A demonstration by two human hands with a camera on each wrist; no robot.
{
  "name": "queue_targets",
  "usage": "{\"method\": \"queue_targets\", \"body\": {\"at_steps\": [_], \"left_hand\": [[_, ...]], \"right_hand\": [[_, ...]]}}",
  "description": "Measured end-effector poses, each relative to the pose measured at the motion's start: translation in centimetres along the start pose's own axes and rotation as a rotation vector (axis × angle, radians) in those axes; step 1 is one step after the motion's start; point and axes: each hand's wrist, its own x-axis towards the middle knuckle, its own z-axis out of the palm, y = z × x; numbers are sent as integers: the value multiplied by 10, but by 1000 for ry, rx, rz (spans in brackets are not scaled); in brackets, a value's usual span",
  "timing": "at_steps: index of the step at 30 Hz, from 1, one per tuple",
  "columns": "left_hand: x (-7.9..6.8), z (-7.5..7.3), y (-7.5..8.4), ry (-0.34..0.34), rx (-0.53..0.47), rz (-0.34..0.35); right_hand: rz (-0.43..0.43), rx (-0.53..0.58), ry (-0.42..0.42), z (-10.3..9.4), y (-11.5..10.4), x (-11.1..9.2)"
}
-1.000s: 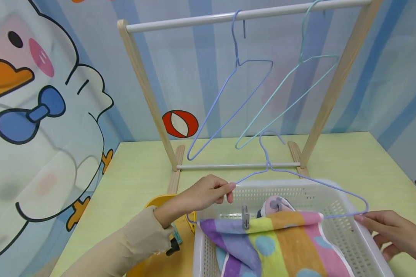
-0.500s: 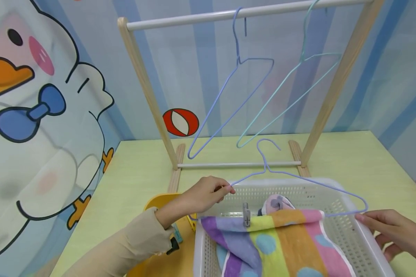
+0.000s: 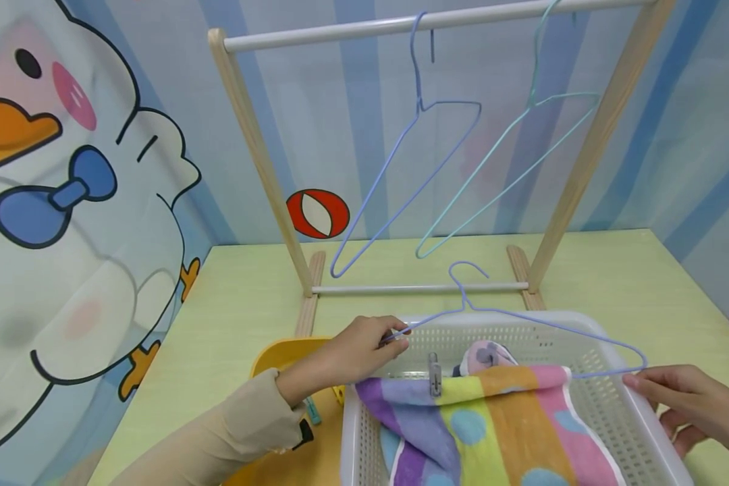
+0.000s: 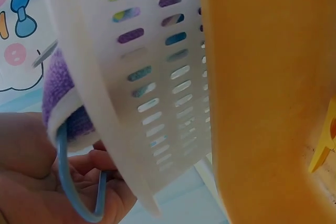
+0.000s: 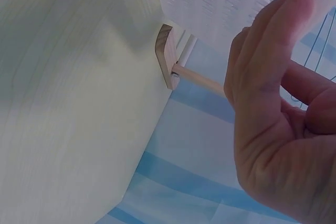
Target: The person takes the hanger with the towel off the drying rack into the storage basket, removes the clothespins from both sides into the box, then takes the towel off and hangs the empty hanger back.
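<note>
A purple wire hanger leans over the white perforated basket, its hook pointing toward the rack. My left hand grips the hanger's left arm; in the left wrist view, fingers curl behind the wire's bent end. Over the hanger's lower bar lies a striped towel with blue dots, hanging into the basket. A grey clothespin clips the towel's top edge left of centre. My right hand is at the basket's right rim beside the hanger's right end, fingers extended in the right wrist view; firm contact is unclear.
Behind the basket stands a wooden rack with a white rail, holding a purple hanger and a mint hanger. A yellow bin with small items adjoins the basket's left side. A rolled pinkish cloth lies inside the basket.
The held hanger's hook has tipped downward, toward the basket, with the left hand lowering slightly. The right hand has stayed nearly still.
</note>
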Motion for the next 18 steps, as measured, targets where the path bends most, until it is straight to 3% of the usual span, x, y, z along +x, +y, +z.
{"method": "queue_targets", "body": {"at_steps": [7,18], "left_hand": [[3,2,0,11,76,13],[2,1,3,7,92,39]], "right_hand": [[11,-6,15,0,1,0],[27,-11,32,0,0,0]]}}
